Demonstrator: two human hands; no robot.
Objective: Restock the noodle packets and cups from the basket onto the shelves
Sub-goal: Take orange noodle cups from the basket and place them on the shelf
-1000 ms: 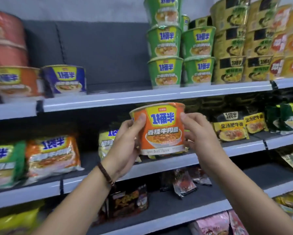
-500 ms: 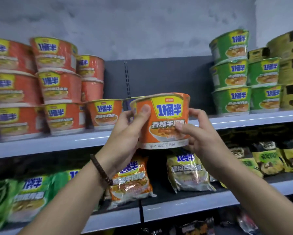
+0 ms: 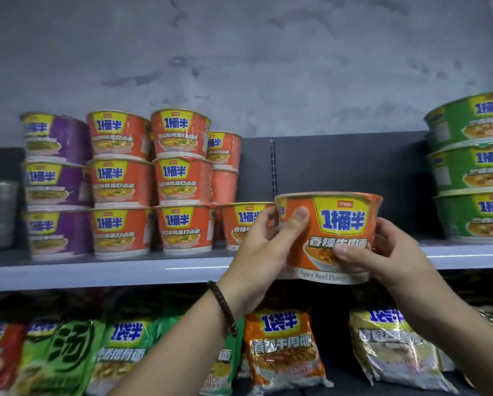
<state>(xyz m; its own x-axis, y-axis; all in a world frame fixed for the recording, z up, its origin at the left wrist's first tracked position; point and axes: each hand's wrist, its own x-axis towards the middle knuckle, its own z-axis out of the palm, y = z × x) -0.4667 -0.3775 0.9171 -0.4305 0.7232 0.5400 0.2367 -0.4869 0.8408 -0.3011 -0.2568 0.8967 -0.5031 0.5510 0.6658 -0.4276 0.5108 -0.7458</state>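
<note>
so the orange noodle cup [image 3: 329,235] has gone from down in front of the packet shelf a second ago to up level with the upper shelf [image 3: 102,271], right at its front edge next to the lone orange cup [image 3: 243,224] already sitting there. view swung left and up too: the purple cups [image 3: 55,184] are in the picture now, and the yellow ones that were on the right are gone. right hand [image 3: 388,252] shifted its grip, thumb now lies across the front label low down instead of near the rim
</note>
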